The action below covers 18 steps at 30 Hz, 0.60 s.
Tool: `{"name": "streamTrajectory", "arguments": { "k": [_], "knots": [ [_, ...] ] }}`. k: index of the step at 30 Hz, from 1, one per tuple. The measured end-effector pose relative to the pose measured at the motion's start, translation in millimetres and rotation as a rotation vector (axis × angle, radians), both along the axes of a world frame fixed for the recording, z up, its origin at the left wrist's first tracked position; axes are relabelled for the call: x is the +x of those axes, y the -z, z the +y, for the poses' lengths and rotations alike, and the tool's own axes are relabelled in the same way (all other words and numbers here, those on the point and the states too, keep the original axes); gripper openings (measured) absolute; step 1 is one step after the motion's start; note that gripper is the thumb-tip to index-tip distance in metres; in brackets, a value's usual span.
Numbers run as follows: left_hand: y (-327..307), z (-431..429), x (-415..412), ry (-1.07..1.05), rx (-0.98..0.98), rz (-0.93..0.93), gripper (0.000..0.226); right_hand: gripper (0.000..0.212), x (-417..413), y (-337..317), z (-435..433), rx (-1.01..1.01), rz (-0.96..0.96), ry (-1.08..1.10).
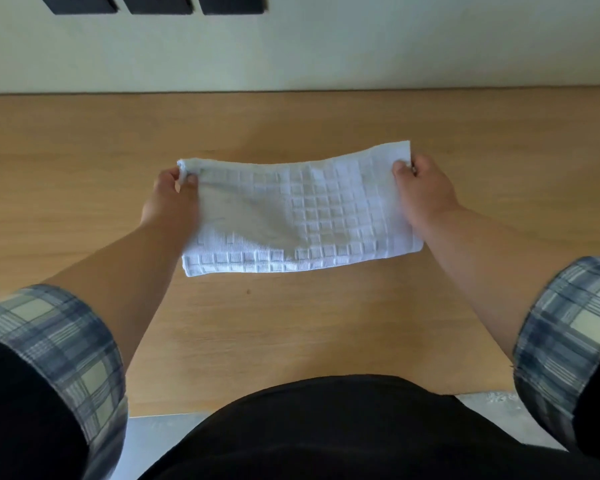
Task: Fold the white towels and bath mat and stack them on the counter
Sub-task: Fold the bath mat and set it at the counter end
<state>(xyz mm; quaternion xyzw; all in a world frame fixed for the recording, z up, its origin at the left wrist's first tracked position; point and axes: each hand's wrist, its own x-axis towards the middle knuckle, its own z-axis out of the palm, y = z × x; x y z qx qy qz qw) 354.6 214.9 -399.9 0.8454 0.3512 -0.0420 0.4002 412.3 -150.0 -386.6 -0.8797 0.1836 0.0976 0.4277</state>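
- Both arms reached forward over the wooden worktop (84, 202), with blue checked sleeves (66, 344) rolled up near the elbows.
- The left hand (168, 199) pinched the far left corner of the white towel (302, 216), its fingers curled round a bunched bit of cloth.
- The right hand (425, 188) pinched the far right corner, fingers curled on the edge.
- The towel was folded into a long strip, stretched between the two hands in the middle of the worktop.
- Its far edge was lifted and its near edge lay on the wood.
- The cloth had a bumpy pattern of little squares.
- The worktop was smooth, light brown wood, against a pale wall (291, 53).
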Motion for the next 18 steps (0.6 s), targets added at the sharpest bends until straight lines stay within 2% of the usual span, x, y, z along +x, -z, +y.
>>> {"name": "streamTrajectory", "arguments": {
  "k": [3,7,10,18],
  "knots": [
    [12,4,3,-0.015,0.024,0.082,0.046,0.022,5,16,-5,-0.073,0.08,0.036],
    [10,2,-7,-0.01,0.099,0.097,0.05,0.045,-7,23,-8,-0.062,0.047,0.099],
    [6,-6,-32,-0.015,0.062,0.071,0.059,0.06,-23,24,-5,-0.076,-0.002,0.021],
    [14,-4,-67,0.099,0.17,-0.018,0.044,0.053,-17,34,-1,-0.207,-0.074,-0.107]
  ]
}}
